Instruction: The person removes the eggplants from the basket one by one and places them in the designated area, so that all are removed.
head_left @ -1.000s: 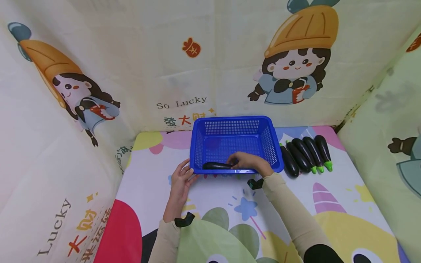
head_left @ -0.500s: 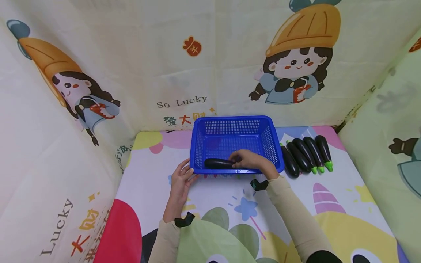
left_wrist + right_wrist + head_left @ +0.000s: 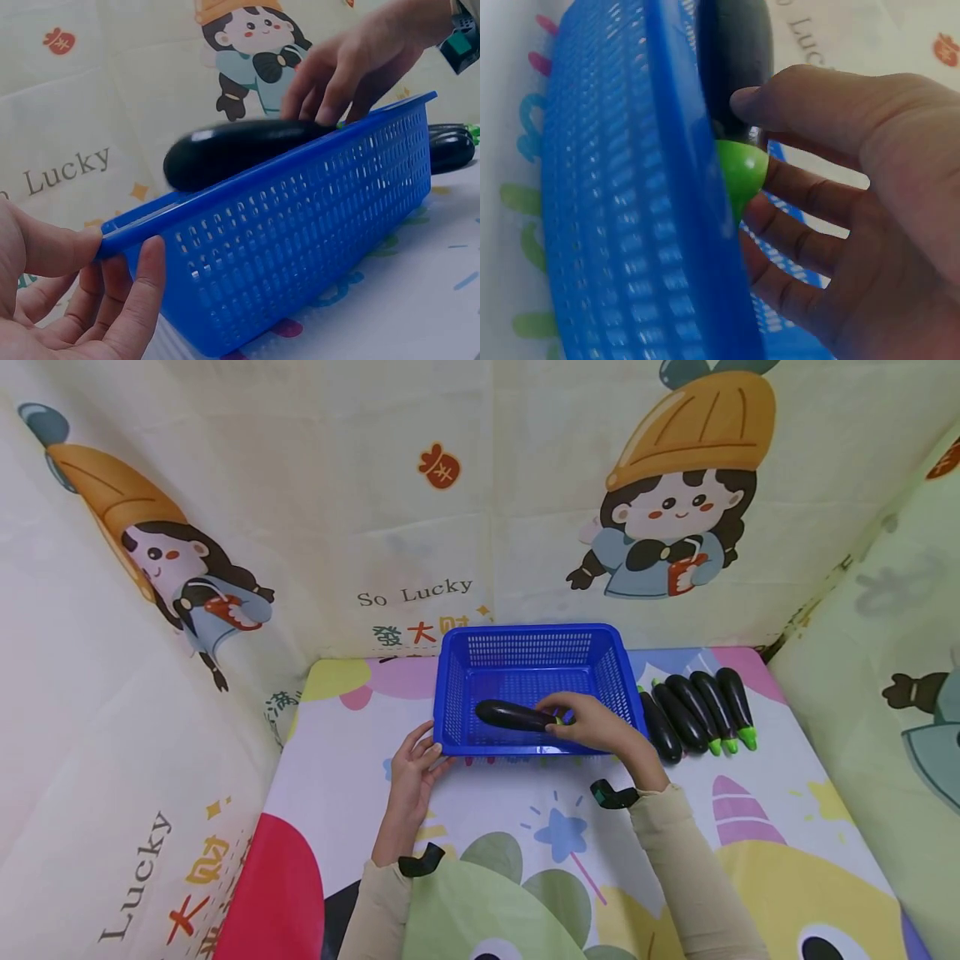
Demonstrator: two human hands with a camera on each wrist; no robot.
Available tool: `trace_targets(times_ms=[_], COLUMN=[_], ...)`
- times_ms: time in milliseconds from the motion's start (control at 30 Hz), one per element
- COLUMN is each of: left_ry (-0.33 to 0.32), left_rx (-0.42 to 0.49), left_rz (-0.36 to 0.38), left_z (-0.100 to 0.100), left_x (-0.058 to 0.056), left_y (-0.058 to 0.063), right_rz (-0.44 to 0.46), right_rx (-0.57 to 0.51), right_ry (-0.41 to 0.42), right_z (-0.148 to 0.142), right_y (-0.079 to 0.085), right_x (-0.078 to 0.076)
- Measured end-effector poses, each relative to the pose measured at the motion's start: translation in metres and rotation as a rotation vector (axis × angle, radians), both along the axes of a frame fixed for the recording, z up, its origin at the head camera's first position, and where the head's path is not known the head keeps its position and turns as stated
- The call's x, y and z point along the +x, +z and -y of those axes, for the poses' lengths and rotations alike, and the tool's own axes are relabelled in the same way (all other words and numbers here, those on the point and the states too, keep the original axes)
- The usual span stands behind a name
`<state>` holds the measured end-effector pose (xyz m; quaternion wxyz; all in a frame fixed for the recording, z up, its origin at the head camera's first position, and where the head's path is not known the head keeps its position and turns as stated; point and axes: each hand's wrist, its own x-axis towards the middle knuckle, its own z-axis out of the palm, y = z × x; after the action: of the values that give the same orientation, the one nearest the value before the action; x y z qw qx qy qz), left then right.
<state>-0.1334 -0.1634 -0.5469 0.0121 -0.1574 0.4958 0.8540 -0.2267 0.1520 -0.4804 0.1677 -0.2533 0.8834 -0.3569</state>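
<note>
In the head view my right hand [image 3: 588, 722] pinches a dark eggplant [image 3: 513, 715] by its green-stem end. The eggplant is raised to about the front rim of the blue plastic basket [image 3: 536, 749], its rounded end pointing left. The right wrist view shows the thumb on the dark skin just above the green cap [image 3: 742, 169], with fingers behind it. My left hand [image 3: 410, 777] holds the basket's front left corner. In the left wrist view its thumb lies at the rim corner and its fingers are under the rim.
Several more eggplants [image 3: 686, 714] lie side by side on the table to the right of the basket, most with green ends toward me. A patterned cloth [image 3: 480, 893] covers the table. Printed curtains [image 3: 517, 552] stand behind and at both sides.
My right hand has lifted the eggplant from the basket's bottom near the front wall, moving it up and slightly right. My left hand and the basket have stayed put.
</note>
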Motion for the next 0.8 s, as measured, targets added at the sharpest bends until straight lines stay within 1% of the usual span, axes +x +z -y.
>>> trace_targets(times_ms=[167,300,433,533,667,800], left_ry=[0.007,0.003,0.003,0.006,0.006,0.004], left_rx=[-0.010,-0.015,-0.011,-0.016,-0.019,-0.015], left_rz=[0.006,0.005,0.011,0.011,0.009,0.011], left_z=[0.000,-0.001,-0.001,0.000,0.000,-0.001], left_x=[0.000,-0.001,-0.002,-0.002,-0.002,-0.001], left_y=[0.000,0.000,0.000,-0.001,-0.002,-0.002], right_rz=[-0.067,-0.110,-0.144,-0.186,-0.279,-0.365], right_rx=[-0.036,-0.044,-0.030,-0.016,-0.029,-0.085], right_ry=[-0.017,-0.038,-0.071,-0.094,-0.117,-0.123], right_z=[-0.020,-0.041,-0.064,-0.079,-0.099,-0.118], right_y=[0.005,0.007,0.008,0.008,0.006,0.003], right_x=[0.011,0.024,0.039,0.048,0.058,0.067])
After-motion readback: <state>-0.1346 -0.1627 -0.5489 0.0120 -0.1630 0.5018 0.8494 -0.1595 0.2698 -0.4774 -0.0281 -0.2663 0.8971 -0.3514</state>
